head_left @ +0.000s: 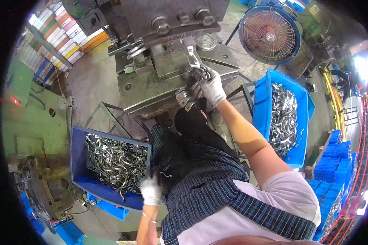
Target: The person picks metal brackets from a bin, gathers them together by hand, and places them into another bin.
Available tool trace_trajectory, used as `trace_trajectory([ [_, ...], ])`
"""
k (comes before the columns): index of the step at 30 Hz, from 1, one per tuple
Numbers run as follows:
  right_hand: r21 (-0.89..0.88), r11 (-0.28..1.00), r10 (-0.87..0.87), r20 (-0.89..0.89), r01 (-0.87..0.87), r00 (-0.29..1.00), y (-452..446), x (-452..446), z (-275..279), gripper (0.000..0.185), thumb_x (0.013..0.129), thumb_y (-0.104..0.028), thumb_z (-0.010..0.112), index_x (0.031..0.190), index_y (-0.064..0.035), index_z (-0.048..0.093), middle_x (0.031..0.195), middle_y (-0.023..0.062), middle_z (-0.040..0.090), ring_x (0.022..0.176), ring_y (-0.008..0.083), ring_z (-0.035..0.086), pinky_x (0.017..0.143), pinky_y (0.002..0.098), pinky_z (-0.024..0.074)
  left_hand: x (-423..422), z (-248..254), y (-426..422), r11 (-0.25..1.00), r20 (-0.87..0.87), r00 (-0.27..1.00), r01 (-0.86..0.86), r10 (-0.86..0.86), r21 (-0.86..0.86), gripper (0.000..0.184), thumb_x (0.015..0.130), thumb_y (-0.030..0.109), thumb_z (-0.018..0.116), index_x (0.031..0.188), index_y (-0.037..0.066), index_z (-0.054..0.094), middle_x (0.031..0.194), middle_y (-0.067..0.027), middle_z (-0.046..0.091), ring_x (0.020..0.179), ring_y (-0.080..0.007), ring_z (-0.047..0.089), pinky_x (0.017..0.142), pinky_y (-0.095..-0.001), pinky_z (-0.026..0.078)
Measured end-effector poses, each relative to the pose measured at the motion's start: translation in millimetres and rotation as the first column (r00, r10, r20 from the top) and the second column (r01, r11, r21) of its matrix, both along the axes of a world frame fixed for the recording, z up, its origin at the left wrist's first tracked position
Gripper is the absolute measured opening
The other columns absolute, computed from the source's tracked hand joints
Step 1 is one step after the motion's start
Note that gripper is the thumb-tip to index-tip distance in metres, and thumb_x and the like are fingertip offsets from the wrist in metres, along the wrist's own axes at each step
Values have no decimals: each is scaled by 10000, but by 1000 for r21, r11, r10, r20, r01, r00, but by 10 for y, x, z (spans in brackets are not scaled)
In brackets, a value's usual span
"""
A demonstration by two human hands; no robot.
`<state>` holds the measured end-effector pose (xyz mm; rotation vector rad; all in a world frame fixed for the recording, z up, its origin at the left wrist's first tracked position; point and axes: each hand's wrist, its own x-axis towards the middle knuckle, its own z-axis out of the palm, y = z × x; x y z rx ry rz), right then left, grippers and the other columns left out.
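My right hand [212, 87], in a whitish glove, is closed around a bunch of bent metal brackets [185, 98] at the front of the press [167, 67]. One bent metal strip [193, 57] extends from near those fingers up to the press tooling. My left hand [151, 192], also gloved, is at the right side of a dark blue bin [78, 163]. Motion smears its fingers, so their grip cannot be made out. Inside that bin lies a heap of curved metal pieces [116, 163].
On my right stands a bright blue crate [262, 110] holding more curved metal pieces [283, 116]. A round fan [270, 36] is behind it. Green machinery [39, 122] stands to the left. Blue boxes [329, 171] are stacked at far right.
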<state>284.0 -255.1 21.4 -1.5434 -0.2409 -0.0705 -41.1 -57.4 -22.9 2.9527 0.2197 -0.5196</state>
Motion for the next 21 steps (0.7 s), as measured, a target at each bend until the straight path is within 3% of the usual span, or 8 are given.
trace_trajectory([
  [3, 1, 1000, 26, -11, -26, 1000, -47, 17, -35, 245, 773, -18, 568, 1016, 2, 542, 862, 15, 592, 750, 54, 534, 659, 179, 436, -184, -561, -38, 974, 283, 941, 137, -184, 178, 536, 713, 162, 519, 1223, 65, 387, 1138, -194, 475, 706, -304, 571, 603, -377, 482],
  [10, -322, 939, -234, -339, 121, 911, -477, -190, 400, 252, 677, 17, 511, 926, 18, 550, 852, 134, 596, 725, 180, 565, 610, 266, 454, -183, -651, 15, 998, -58, 997, -46, 48, 35, 554, 733, 76, 415, 1277, 55, 313, 779, -135, 551, 644, -268, 558, 557, -368, 464],
  [11, -652, 757, -124, -73, 47, 990, -894, -92, 314, 243, 697, -8, 502, 934, 14, 551, 855, 142, 597, 700, 195, 566, 595, 275, 458, -189, -636, 12, 997, 13, 997, -74, 74, -14, 535, 735, 73, 409, 1264, 51, 331, 739, -133, 549, 639, -266, 559, 553, -371, 461],
  [12, -935, 227, 40, 287, 271, 957, -1315, 1, 229, 237, 716, -33, 494, 942, 10, 553, 858, 150, 598, 674, 209, 566, 580, 285, 461, -196, -625, 17, 992, 80, 990, -113, 118, -62, 518, 736, 71, 404, 1251, 47, 349, 699, -131, 548, 635, -264, 560, 549, -375, 459],
  [13, -805, -121, 223, 548, 581, 806, -1740, 91, 148, 234, 736, -57, 485, 951, 6, 554, 861, 158, 600, 649, 224, 567, 564, 294, 465, -192, -610, 2, 985, 47, 988, -143, 148, -95, 517, 729, 73, 412, 1243, 53, 361, 725, -134, 549, 633, -264, 561, 543, -375, 456],
  [16, -880, -97, -373, 466, 466, 802, -2268, -224, 533, 302, 781, -226, 525, 1059, -115, 568, 893, 144, 618, 697, 246, 601, 588, 315, 474, -116, -510, -16, 984, 53, 983, -177, 177, -5, 513, 695, 80, 455, 1205, 83, 409, 805, -139, 551, 618, -258, 563, 517, -372, 447],
  [17, -882, -155, -299, 471, 445, 830, -2578, -342, 537, 534, 798, -512, 417, 1156, -123, 495, 909, 178, 593, 772, 352, 582, 610, 421, 457, -161, -411, -9, 981, 104, 976, -190, 191, -27, 505, 685, 85, 470, 1188, 97, 421, 830, -138, 549, 603, -256, 562, 510, -373, 445],
  [21, -953, -302, -223, 91, 20, 971, -3254, -777, 473, 498, 728, -355, 553, 1150, -103, 477, 1047, 168, 553, 922, 361, 535, 754, 428, 428, -357, -286, 80, 926, 424, 824, -311, 375, -216, 395, 669, 60, 503, 1060, 116, 510, 791, -120, 557, 561, -267, 548, 496, -378, 439],
])
